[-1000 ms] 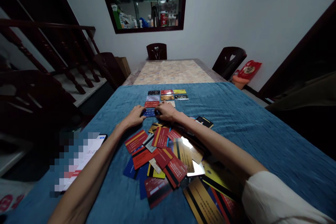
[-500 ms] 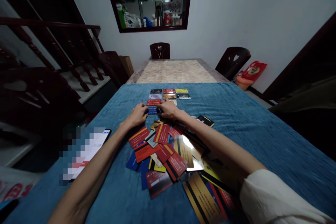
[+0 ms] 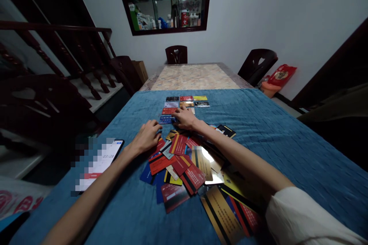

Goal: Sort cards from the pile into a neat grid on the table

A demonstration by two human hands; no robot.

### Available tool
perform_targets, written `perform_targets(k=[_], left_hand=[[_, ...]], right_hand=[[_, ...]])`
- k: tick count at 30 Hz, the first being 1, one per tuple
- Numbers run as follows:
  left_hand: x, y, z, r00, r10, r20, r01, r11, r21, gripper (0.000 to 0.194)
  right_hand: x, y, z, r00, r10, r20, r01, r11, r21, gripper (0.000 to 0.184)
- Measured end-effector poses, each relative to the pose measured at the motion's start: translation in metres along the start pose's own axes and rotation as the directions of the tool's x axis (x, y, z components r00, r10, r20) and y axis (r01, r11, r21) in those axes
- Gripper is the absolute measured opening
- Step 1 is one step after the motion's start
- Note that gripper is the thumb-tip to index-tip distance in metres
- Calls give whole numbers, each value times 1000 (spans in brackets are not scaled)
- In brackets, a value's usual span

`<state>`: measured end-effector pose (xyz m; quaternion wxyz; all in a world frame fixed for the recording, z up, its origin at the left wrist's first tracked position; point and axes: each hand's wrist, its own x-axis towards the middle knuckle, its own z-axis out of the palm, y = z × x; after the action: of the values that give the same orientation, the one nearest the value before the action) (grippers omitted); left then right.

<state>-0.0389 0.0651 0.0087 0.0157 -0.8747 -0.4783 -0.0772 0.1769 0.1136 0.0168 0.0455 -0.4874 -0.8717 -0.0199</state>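
Cards lie in short rows on the blue cloth, with a blue card (image 3: 166,120) at the near left and a red card (image 3: 169,111) just beyond it. My right hand (image 3: 185,118) rests at the right end of the blue card, its fingers apart and bent down, covering part of the row. To the near left, my left hand (image 3: 148,136) is open over the edge of a loose card pile, nothing visible in its loosely curled fingers. A red card (image 3: 158,146) shows partly under that hand. The pile's red striped card (image 3: 178,144) lies between my forearms.
Left of my left forearm lies a phone (image 3: 107,157) with a lit screen. A black card (image 3: 225,131) sits right of the pile. Chairs (image 3: 257,67) surround the table, and a red bag (image 3: 283,74) stands by the wall.
My left hand has come away from the blue card, back toward me and left, over the pile. My right hand stays near the blue card's right end.
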Motion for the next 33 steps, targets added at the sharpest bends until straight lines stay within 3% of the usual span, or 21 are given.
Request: perform_targets(k=[10, 15, 19, 23, 33], left_hand=[[-36, -5, -4, 995, 8, -95, -14, 998, -61, 25], [-53, -15, -9, 995, -9, -96, -2, 994, -112, 27], [-65, -18, -17, 998, -32, -51, 23, 987, -157, 28], [-72, -15, -24, 998, -28, 61, 38, 985, -168, 28], [-74, -9, -23, 981, -23, 192, 56, 984, -167, 34]], right_hand=[[-28, -36, -18, 966, -189, -175, 200, 978, 51, 38], [-38, -55, -17, 947, -282, -156, 293, 955, 50, 35], [-41, -65, -14, 942, -312, -120, 320, 946, 57, 33], [-42, -75, -8, 940, -339, -50, 341, 938, 55, 33], [-42, -86, -3, 943, -329, 42, 327, 944, 50, 33]])
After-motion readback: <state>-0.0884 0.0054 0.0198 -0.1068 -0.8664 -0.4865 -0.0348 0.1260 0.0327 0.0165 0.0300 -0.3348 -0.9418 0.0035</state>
